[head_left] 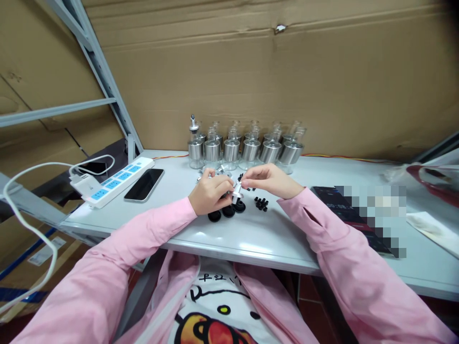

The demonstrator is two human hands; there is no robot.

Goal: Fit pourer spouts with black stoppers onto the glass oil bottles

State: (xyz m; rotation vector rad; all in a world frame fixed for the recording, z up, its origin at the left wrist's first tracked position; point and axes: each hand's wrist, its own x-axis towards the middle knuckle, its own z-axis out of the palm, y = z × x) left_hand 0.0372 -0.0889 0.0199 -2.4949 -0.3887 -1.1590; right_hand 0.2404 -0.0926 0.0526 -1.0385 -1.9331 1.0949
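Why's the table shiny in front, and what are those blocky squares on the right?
Head view: light seems to bounce off the table, making glare near its front edge; head view: pixel blocks hide part of a dark device; head view: the held silver piece is too small for fine detail.

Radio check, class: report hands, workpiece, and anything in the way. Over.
Right hand pinching silver pourer spout; left hand against it. Spout between both hands. Round black pieces by left hand, small black caps near right; grip looks unobstructed.
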